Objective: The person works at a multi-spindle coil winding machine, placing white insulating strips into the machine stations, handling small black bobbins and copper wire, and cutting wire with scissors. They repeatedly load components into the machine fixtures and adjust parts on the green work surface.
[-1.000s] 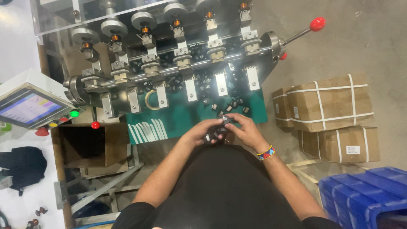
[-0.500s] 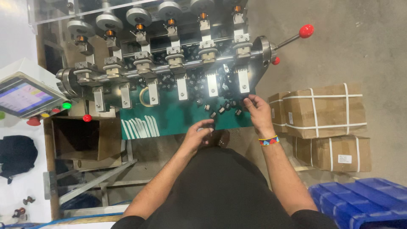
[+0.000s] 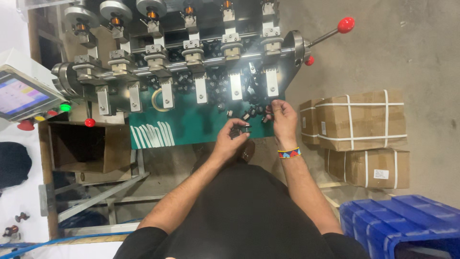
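Pinching a small black part (image 3: 243,128), the left hand (image 3: 229,140) hovered over the green table (image 3: 191,127). The right hand (image 3: 282,115) curled its fingers around more little black parts (image 3: 254,111) lying just beside the big metal machine (image 3: 191,62).

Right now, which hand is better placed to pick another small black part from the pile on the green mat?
The right hand: its fingertips already touch the pile of small black parts, while the left hand sits nearer the body, curled around a black part.
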